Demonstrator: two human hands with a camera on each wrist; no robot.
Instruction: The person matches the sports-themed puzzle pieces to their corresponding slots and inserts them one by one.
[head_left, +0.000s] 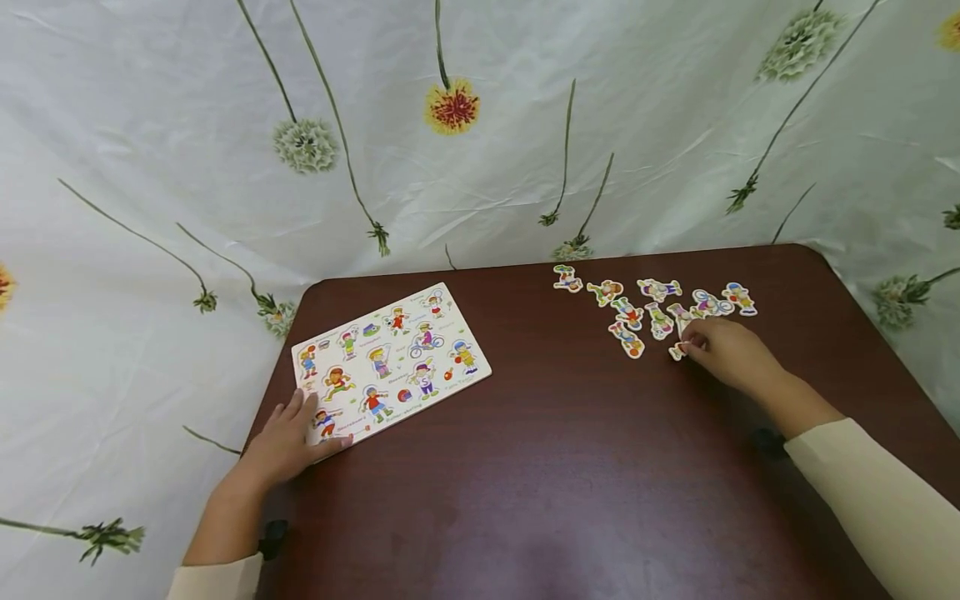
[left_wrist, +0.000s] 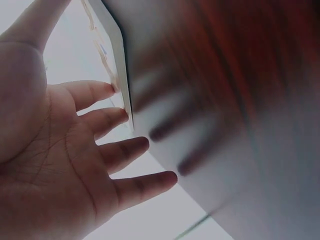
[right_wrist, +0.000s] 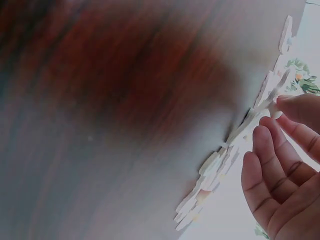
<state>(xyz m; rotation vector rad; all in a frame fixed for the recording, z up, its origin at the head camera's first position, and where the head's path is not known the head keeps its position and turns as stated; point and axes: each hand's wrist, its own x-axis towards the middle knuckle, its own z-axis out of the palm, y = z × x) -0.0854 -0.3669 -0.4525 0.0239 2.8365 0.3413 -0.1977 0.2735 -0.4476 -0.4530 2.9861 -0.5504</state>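
The left hand (head_left: 288, 442) lies flat with straight fingers on the near corner of the puzzle board (head_left: 390, 358). The right hand (head_left: 727, 354) pinches one small puzzle piece (head_left: 678, 350) beside the other pieces (head_left: 652, 304) on the brown table (head_left: 555, 467).

The head view looks forward and down from above the near edge of the dark brown tabletop (head_left: 570, 467), taking in all of it, both arms and the flowered cloth (head_left: 480, 150) behind. The left wrist view sits very close under the left hand (left_wrist: 60, 165), facing along its palm to the puzzle board (left_wrist: 117, 65) edge; the head view shares that board (head_left: 390, 358). The right wrist view, equally close, faces past the right hand (right_wrist: 285, 170) to the loose pieces (right_wrist: 225, 165), seen from above in the head view (head_left: 652, 312).
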